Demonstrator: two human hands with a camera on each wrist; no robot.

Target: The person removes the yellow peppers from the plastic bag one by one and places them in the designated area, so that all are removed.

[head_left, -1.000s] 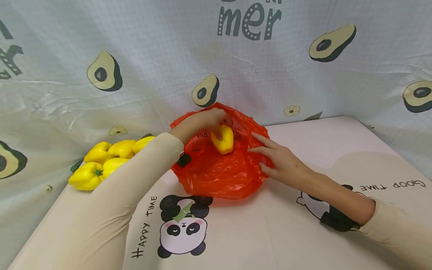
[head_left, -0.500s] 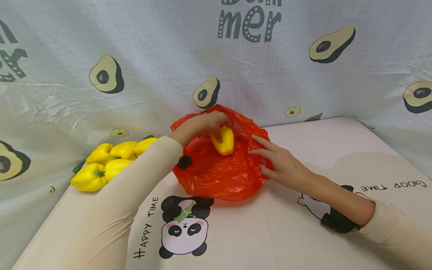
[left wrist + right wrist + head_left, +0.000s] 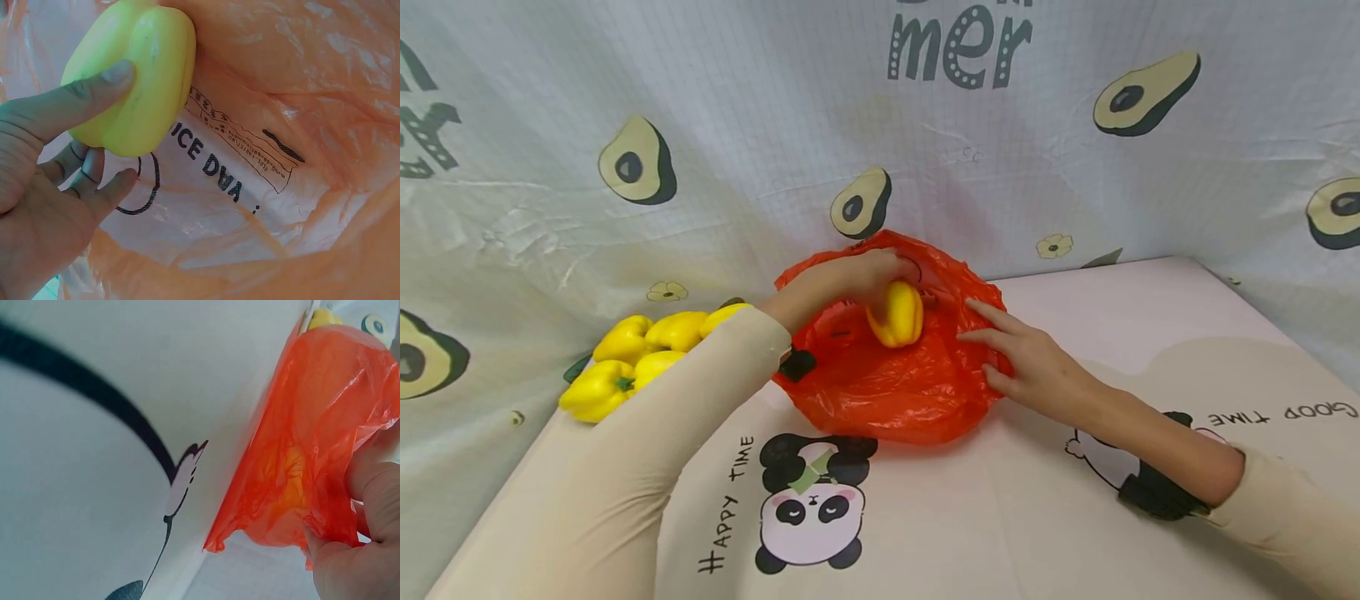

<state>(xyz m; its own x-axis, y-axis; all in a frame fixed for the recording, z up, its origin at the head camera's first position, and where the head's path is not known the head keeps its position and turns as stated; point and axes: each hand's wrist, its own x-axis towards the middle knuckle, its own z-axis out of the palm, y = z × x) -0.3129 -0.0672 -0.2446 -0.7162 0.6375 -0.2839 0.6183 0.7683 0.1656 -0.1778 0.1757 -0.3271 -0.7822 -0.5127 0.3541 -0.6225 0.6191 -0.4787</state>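
An orange-red plastic bag (image 3: 895, 408) lies on the table with its mouth spread toward me. Inside the mouth, my left hand (image 3: 880, 271) holds a yellow bell pepper (image 3: 904, 317). The left wrist view shows the thumb laid across the pepper (image 3: 150, 75), while some fingers are partly hidden beneath it. Printed lettering shows on the bag's inner wall. My right hand (image 3: 1037, 367) grips the right side of the bag's rim; in the right wrist view, its thumb and fingers pinch the thin plastic (image 3: 331, 512).
Several yellow bell peppers (image 3: 595, 390) sit in a group at the table's left, partly covered by my left sleeve (image 3: 647, 450). A pale cloth (image 3: 760, 100) printed with avocados hangs behind the table. The tabletop (image 3: 940, 517) carries panda drawings and lettering.
The pepper in my left hand has turned slightly, and its gap-like front now looks fuller. The left wrist has shifted a little left. My right hand stays at the bag's rim.
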